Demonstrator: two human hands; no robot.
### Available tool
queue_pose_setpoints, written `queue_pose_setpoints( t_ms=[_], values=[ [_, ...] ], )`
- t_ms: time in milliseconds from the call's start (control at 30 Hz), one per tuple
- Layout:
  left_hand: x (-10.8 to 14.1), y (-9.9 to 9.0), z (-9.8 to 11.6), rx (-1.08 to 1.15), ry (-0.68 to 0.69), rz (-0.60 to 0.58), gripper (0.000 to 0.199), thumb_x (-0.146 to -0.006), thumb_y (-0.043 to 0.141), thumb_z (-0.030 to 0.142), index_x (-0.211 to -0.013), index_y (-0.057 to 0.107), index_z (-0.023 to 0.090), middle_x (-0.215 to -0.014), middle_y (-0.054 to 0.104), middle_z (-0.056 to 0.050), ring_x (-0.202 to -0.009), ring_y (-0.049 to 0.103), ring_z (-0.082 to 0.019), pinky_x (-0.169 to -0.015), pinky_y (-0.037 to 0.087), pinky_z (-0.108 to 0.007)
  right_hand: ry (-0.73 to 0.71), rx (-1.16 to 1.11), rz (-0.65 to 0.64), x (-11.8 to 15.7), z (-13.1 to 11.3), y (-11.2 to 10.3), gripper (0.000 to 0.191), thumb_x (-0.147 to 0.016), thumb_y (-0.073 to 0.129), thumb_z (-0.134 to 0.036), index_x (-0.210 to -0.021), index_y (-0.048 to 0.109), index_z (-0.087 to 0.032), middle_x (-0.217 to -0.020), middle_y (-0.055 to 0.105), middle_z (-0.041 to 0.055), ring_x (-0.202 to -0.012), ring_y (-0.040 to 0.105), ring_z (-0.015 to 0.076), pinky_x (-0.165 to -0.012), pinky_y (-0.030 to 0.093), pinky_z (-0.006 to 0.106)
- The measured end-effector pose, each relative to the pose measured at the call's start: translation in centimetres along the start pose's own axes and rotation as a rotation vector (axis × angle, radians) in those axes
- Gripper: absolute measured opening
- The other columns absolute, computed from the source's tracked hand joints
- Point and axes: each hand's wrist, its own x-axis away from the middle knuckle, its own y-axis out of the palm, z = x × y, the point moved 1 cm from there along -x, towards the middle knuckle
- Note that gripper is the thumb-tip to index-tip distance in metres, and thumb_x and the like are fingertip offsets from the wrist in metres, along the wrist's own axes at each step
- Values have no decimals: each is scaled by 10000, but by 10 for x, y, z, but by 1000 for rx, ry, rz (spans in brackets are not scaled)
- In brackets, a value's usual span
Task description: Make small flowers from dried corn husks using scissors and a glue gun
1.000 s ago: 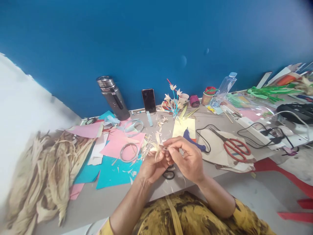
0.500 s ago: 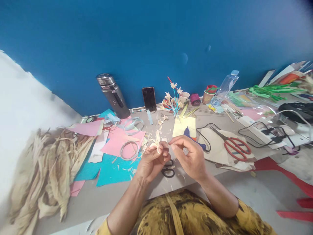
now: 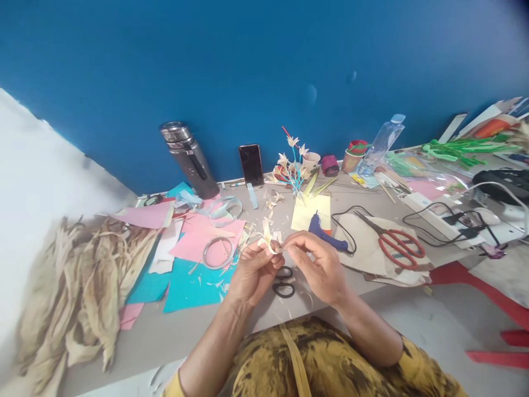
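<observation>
My left hand (image 3: 256, 270) pinches a small cream flower (image 3: 268, 238) of what looks like dried husk, its narrow petals fanning upward. Right beside it, my right hand (image 3: 316, 267) is closed in a pinch, its fingertips at the flower's base; whatever is between them is too small to make out. Black-handled scissors (image 3: 283, 288) lie on the table just under my hands. Past my right hand rests a blue glue gun (image 3: 326, 234), next to a yellow paper sheet (image 3: 306, 212). Similar finished flowers (image 3: 294, 154) on blue stems stand at the back.
Dried husks (image 3: 82, 298) hang over the table's left side beside pink paper (image 3: 198, 248), blue sheets (image 3: 185, 292) and a tape roll (image 3: 217, 252). A flask (image 3: 190, 160) and a phone (image 3: 250, 165) stand at the wall. Red-handled scissors (image 3: 400, 248) and a power strip (image 3: 440, 220) are rightward.
My right hand has moved slightly left, its fingertips now closer to the flower's base. More of the glue gun shows. The flower stays in my left hand.
</observation>
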Motion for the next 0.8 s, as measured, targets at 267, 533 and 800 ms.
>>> queue_pose_setpoints(
  t_ms=[267, 533, 800],
  values=[
    [7, 1, 6, -37, 12, 35, 209, -622, 905, 206, -659, 704, 162, -717, 627, -1, -593, 471, -74, -599, 377, -254, 51, -159, -84, 3, 5, -5, 222, -981, 538, -336, -920, 706, -205, -981, 716, 72, -855, 654, 193, -751, 491, 297],
    [7, -2, 13, -102, 56, 46, 191, -615, 908, 197, -654, 726, 157, -704, 660, -12, -598, 518, -82, -595, 390, -237, 245, -237, -158, 7, 11, -9, 235, -920, 609, -304, -1068, 761, -205, -1048, 764, 90, -881, 688, 215, -723, 529, 301],
    [8, -1, 6, -168, 25, 76, 171, -620, 902, 200, -671, 743, 160, -684, 662, -13, -579, 527, -81, -594, 417, -228, 390, -128, -189, 3, 19, -18, 272, -842, 636, -248, -1073, 763, -183, -1016, 782, 83, -910, 714, 238, -716, 551, 322]
  ],
)
